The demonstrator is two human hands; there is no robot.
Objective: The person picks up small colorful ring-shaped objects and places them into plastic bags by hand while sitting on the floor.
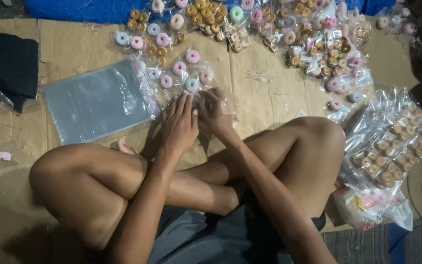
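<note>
Small clear plastic bag of ring sweets (186,78) lies on the cardboard sheet (269,93) on the floor, just ahead of the crossed legs. Prob. very light; film thin, slick, crinkly; rings inside look hard, maybe brittle, so pinch the near edge/mouth, not the contents. Left hand (179,124) flat, fingers extended fwd, tips resting on the bag's near edge, not closed on it. Right hand (214,113) beside it, touching; fingers curled at the same edge, can't tell if it's pinching the film. Stack of empty clear bags (96,100) just left.
</note>
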